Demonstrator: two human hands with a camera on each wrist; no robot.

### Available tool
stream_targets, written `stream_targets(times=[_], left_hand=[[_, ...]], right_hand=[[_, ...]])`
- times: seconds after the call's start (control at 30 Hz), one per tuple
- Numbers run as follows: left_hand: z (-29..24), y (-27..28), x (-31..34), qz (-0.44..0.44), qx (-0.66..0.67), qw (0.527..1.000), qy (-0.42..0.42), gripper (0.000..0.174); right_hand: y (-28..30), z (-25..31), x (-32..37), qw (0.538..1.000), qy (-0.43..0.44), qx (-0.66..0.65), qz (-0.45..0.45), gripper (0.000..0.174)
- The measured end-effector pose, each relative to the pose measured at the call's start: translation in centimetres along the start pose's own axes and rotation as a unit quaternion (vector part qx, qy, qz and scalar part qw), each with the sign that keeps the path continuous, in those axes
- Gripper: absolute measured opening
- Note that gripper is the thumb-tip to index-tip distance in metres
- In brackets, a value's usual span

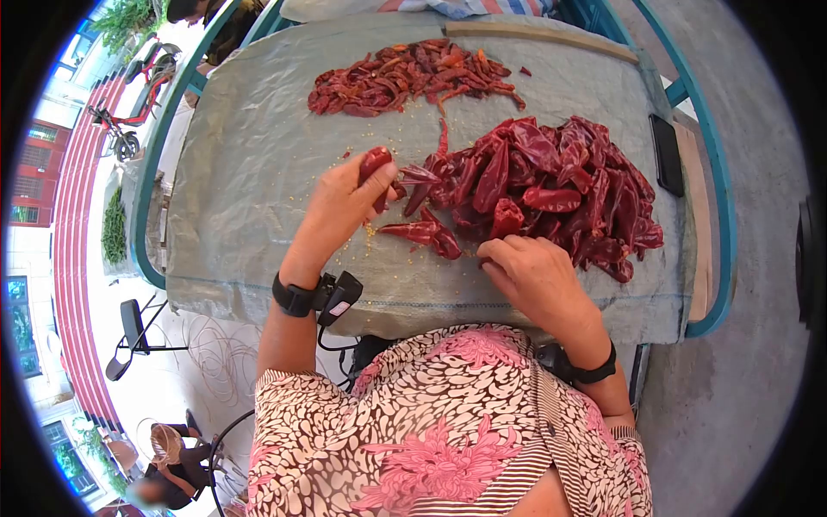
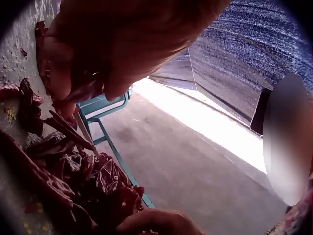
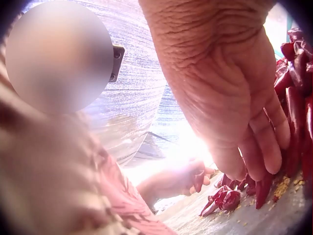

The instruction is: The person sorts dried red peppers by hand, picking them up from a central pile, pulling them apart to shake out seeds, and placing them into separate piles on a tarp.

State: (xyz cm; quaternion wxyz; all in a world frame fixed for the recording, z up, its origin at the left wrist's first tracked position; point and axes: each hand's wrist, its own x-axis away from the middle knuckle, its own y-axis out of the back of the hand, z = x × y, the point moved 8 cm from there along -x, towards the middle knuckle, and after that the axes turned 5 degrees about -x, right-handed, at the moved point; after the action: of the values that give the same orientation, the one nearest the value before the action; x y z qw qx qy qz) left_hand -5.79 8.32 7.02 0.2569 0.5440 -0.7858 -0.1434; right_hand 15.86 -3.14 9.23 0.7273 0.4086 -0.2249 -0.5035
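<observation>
Left hand pinches one chilli; right hand rests on the pile, grip unclear. A hard squeeze may crack the chilli, scattering seeds off the cloth.

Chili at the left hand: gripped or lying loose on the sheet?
Gripped. The left hand curls round the chili, whose end sticks out above it in the head view, over the sheet.

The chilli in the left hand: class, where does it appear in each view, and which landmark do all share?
Head: chilli left of centre, gripped by the left hand.
Left wrist: chilli top left, under the hand.
Right wrist: chilli low centre, in the far hand.
Shared landmark: the big chilli pile.
</observation>
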Motion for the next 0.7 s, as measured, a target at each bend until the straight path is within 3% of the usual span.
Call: stream_targets(times=[0.07,0.17,0.27,0.37,0.47,0.57,0.7], left_hand=[[-0.2,-0.6,0.2,0.039,-0.009,0.999,0.008,0.037],[-1.1,-1.3,0.8,0.019,-0.021,0.998,-0.064,0.035],[-2.0,-1.6,1.1,0.065,0.071,0.993,-0.070,0.035],[0.5,-1.0,-0.1,-0.002,-0.051,0.991,-0.120,0.031],[0.4,-1.1,0.2,-0.076,-0.281,0.946,-0.144,0.033],[1.6,-1.7,-0.5,-0.087,-0.353,0.926,-0.099,0.035],[1.0,-1.7,-0.5,-0.109,-0.338,0.928,-0.117,0.023]], right_hand=[[0.0,0.0,0.0,1.000,0.000,-0.002,0.000,0.015],[0.0,0.0,0.0,1.000,-0.002,0.000,0.003,0.015],[0.0,0.1,-0.1,1.000,-0.002,0.002,0.005,0.015],[0.0,0.1,-0.1,1.000,0.001,0.001,0.005,0.016],[-0.1,0.0,0.0,1.000,-0.001,0.002,0.006,0.016],[-0.1,0.0,0.0,1.000,-0.003,0.003,0.005,0.016],[0.0,-0.1,0.1,1.000,-0.005,0.002,0.004,0.015]])
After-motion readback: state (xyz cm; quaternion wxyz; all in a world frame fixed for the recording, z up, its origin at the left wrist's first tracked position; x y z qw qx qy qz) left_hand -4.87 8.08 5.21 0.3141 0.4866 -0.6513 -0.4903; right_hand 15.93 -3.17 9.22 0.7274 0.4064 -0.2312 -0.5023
